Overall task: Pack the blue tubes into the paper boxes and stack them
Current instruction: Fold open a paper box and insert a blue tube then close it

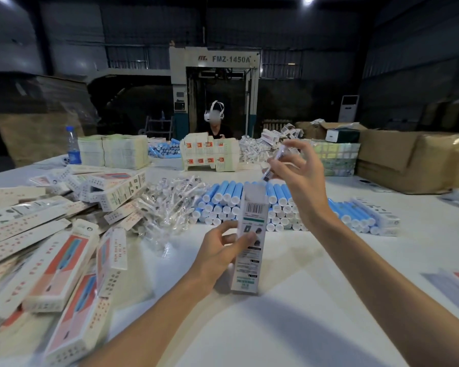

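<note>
My left hand [220,246] grips an upright paper box [251,234] with its top flap open, its base standing on the white table [289,300]. My right hand [300,173] pinches a small clear-wrapped item [273,165] with a barcode, held tilted just above the box's open top. Behind the box lies a stack of blue tubes [228,205] with white caps facing me. More blue tubes [353,215] lie to the right.
A heap of packed paper boxes [61,250] covers the left of the table. Clear-wrapped small items [170,205] are piled in the middle. A person sits across the table behind flat box stacks [210,154]. Cardboard cartons [408,160] stand at right, a water bottle [73,145] at left.
</note>
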Demonstrator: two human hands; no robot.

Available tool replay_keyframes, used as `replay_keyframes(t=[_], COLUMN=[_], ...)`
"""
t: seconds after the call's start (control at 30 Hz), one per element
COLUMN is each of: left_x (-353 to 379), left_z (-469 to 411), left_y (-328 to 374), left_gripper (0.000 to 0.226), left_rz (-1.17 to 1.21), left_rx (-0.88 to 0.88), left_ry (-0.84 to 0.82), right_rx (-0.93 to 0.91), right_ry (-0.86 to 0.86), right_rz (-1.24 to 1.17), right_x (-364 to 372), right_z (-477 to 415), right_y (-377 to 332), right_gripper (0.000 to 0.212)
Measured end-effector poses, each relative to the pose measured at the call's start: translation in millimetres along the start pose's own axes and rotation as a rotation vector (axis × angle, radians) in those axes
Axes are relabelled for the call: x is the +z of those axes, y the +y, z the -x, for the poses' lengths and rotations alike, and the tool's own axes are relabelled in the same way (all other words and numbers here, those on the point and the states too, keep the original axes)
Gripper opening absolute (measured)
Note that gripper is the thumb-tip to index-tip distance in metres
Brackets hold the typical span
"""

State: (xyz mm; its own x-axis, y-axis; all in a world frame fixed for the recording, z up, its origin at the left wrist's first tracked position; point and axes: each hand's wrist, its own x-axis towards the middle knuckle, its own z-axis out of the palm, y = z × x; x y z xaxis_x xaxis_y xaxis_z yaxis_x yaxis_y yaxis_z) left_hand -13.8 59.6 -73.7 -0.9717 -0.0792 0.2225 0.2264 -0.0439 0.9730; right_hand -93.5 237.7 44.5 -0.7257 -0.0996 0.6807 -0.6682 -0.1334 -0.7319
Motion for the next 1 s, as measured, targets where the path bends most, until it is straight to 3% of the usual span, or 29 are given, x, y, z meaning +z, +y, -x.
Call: replay_keyframes(t=[0.2, 0.47, 0.53, 0.67, 0.83, 1.0], left_x=[0, 0, -1, -2, -1, -1], left_z=[0, -1, 1, 2, 1, 3], left_y=[-2, -4, -3, -2, 0, 3], left_gripper=[0.052, 0.049, 0.050, 0.046, 0.050, 0.078], left_rz=[0.017, -0.003, -0.010, -0.030, -0.052, -0.040], left_rx=[0.000, -0.006, 0.008, 0.037, 0.084, 0.183], left_ry=[-0.002, -0.003, 0.011, 0.038, 0.068, 0.029], right_rx=[0.033, -0.028, 0.010, 0.031, 0.078, 0.106], right_ry=[-0.233, -0.307, -0.353, -0.279, -0.335, -0.310], right_rz=[0.191, 0.439, 0.490, 0.411, 0.285, 0.083], right_x=[8, 8, 3, -10, -8, 1], right_z=[4, 12, 17, 36, 74, 83], right_y=[3, 16, 23, 35, 54, 61], right_gripper=[0.033, 0.008, 0.011, 0.022, 0.045, 0.054])
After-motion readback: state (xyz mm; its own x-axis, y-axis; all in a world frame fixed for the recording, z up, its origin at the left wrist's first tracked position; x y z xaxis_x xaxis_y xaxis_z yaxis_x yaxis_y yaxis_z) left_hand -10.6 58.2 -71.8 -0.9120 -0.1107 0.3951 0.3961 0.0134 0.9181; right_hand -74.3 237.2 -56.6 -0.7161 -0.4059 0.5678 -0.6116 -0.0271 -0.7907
